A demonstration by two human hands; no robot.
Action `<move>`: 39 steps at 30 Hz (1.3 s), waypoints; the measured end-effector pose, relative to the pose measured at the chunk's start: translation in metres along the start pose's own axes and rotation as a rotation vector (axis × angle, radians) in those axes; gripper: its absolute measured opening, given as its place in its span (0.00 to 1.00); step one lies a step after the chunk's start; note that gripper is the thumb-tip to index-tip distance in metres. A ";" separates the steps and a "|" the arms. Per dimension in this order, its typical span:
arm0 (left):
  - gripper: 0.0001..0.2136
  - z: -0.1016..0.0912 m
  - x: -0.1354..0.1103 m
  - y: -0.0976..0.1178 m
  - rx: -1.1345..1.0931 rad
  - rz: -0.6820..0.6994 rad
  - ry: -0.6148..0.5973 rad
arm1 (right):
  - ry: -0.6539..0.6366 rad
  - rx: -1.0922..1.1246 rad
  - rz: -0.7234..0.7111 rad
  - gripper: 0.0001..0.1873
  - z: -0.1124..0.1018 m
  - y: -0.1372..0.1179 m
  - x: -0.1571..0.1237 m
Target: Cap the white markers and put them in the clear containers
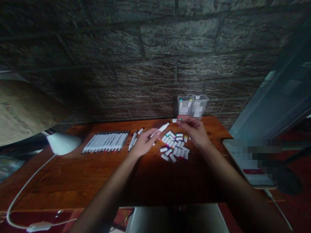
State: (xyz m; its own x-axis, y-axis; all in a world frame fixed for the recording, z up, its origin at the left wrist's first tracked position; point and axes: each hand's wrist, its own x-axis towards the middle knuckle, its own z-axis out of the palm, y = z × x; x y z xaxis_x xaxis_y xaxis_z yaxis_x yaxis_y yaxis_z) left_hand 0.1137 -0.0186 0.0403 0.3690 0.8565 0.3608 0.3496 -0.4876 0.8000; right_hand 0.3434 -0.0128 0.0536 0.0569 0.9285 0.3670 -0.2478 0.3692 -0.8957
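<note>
My left hand [145,140] is closed around a white marker [161,128] whose dark tip points up to the right, uncapped at that end. Between the thumb and fingers of my right hand [194,127] is a white marker cap [176,120] with a green end, a short gap from the marker's tip. Below and between my hands lies a loose pile of white marker caps [178,144] with differently coloured ends. A neat row of white markers [105,141] lies side by side to the left. Nearer my left hand are a few more markers [132,141], partly hidden by it.
Two clear plastic cases [198,106] stand against the brick wall [157,71], one with a few markers inside. A lamp [62,144] with its cable is at the left of the wooden table [97,174]. At the right edge sits a flat white device [247,161].
</note>
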 end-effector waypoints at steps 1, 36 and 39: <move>0.16 0.001 0.000 0.000 0.009 0.006 0.007 | -0.004 -0.004 -0.002 0.13 0.000 0.000 0.000; 0.14 0.000 -0.002 -0.002 0.264 0.208 0.183 | -0.164 -0.114 0.125 0.16 0.001 0.002 -0.006; 0.15 0.000 -0.003 0.002 0.280 0.209 0.180 | -0.214 -0.108 0.134 0.15 -0.002 0.000 -0.007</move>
State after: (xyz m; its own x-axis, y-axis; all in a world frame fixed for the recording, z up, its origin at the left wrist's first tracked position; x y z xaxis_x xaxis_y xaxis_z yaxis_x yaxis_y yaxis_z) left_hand 0.1132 -0.0227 0.0410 0.3087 0.7376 0.6006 0.5138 -0.6607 0.5473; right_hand 0.3450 -0.0190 0.0506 -0.1783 0.9438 0.2783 -0.1344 0.2568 -0.9571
